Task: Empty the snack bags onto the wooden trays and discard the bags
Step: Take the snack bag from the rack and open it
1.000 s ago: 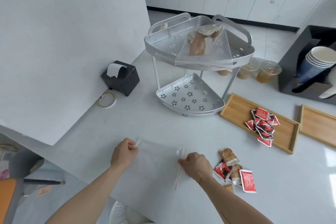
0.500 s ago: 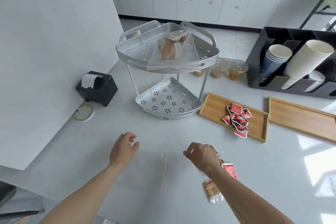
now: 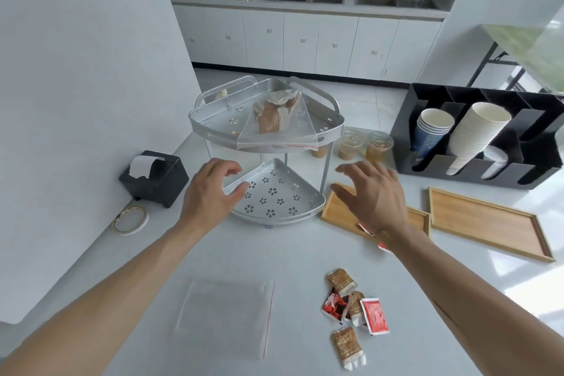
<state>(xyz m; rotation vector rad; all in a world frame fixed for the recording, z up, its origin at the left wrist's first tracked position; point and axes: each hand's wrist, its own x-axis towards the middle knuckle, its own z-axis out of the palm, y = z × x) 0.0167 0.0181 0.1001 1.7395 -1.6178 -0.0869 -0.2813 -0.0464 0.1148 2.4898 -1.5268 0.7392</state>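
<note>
While both hands empty, spread: full snack bag (image 3: 276,119) on rack's top shelf (image 3: 213,119), ahead, above, between left hand (image 3: 210,192) and right hand (image 3: 370,195); neither clearly nearer.

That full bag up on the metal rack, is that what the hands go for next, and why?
Probably yes: both open hands, left hand and right hand, are raised toward the rack, where a snack bag is still full. The flat bag on the table looks empty.
</note>
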